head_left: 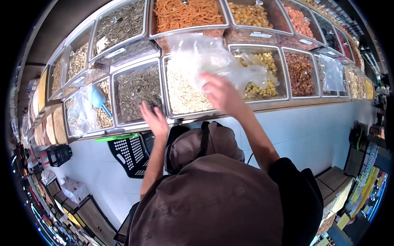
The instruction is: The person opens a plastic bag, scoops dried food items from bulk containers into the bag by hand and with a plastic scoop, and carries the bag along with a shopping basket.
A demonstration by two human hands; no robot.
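Observation:
A crumpled clear plastic bag (pixel 203 51) spreads over the pale seed bin (pixel 184 100) and part of the yellow raisin bin (pixel 269 71). My right hand (pixel 221 93) is at the bag's lower edge, its fingers closed on the film; motion blurs the fingertips. To the left, my left hand (pixel 156 123) holds nothing, fingers apart, above the front right corner of a bin of dark striped sunflower seeds (pixel 135 92).
The back row has bins of orange strips (pixel 186 14), dark seeds (pixel 121 24) and yellow nuts (pixel 248 15). A blue scoop (pixel 98 97) lies at the left beside another plastic bag (pixel 80 110). A black basket (pixel 129 153) stands below the counter edge.

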